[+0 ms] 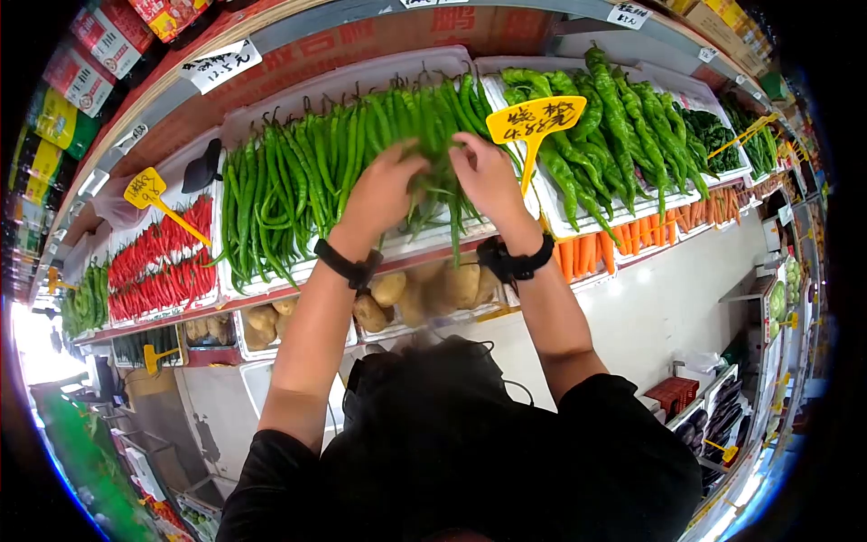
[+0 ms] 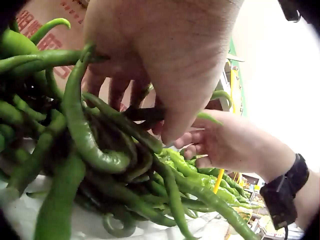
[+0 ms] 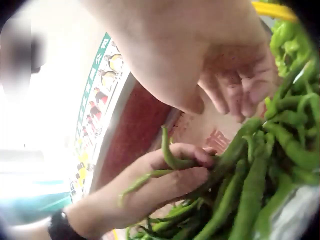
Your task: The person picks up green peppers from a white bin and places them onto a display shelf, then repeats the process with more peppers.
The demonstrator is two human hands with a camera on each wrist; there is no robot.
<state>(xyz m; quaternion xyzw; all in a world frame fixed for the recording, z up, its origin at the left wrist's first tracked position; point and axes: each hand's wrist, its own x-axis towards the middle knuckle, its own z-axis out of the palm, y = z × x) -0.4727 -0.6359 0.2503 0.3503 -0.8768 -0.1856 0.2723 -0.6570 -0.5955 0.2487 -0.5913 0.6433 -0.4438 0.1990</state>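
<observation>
The left hand (image 1: 384, 191) pinches slender, smooth green peppers (image 3: 171, 156) over more in a white foam tray (image 1: 339, 79), apparently sorting or gathering them. Tangled stems would call for a gentle lift next. Rightward, the right hand (image 1: 490, 179) hovers empty, its fingers loosely bent.

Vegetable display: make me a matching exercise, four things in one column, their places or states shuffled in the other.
1. Red chillies
2. Carrots
3. Potatoes
4. Left hand

A. In front of the wrinkled green peppers
B. Long green peppers between its fingers
C. Left of the long green peppers
D. In front of the long green peppers

1-C, 2-A, 3-D, 4-B
</observation>
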